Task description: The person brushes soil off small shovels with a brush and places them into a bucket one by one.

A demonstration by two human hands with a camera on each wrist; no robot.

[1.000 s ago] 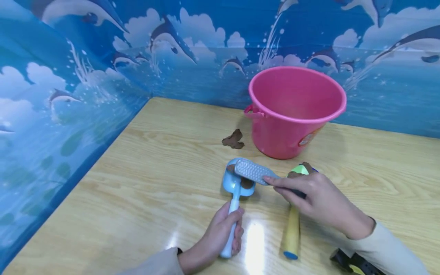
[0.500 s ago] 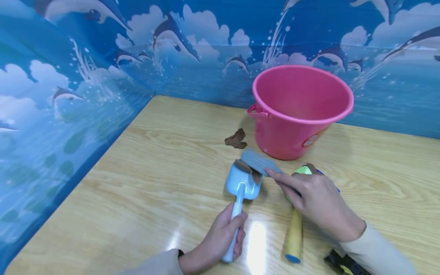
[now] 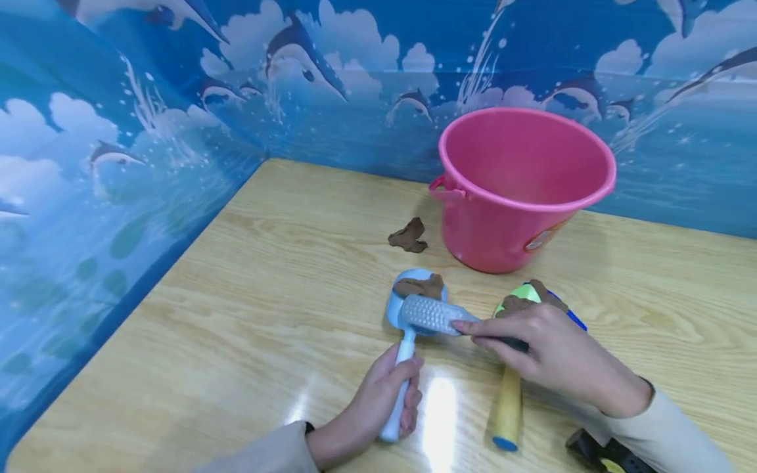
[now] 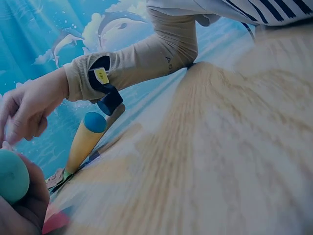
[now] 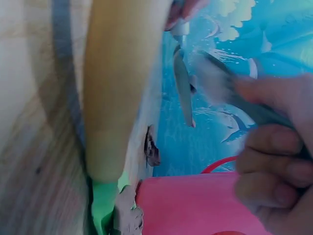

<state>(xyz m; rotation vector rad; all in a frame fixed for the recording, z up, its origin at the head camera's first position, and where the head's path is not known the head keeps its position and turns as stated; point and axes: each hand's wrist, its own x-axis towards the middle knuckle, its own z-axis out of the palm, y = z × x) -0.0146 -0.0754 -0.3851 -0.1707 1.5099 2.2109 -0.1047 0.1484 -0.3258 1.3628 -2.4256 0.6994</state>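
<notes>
left hand (image 3: 378, 397) wrapped round scoop (image 3: 407, 347), right hand (image 3: 547, 348) pinching some bumpy tool (image 3: 434, 315) over it | clay (image 3: 421, 286) in scoop, well in from table (image 3: 236, 295) left edge | shovel (image 3: 507, 410) lying below right hand | scrap (image 3: 408, 236) beside bucket (image 3: 497, 240), toward far edge

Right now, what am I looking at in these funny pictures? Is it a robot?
No robot here: these are a person's two bare hands. The big view comes from a camera worn on the head, looking forward and down. The two smaller, tilted views come from cameras worn on the wrists.

The left hand holds a light blue shovel by its handle. The right hand holds a gray bumpy tool over the shovel's scoop, where a brown lump lies.

On the wooden table are a pink bucket, another brown piece and a yellow-handled tool.
</notes>
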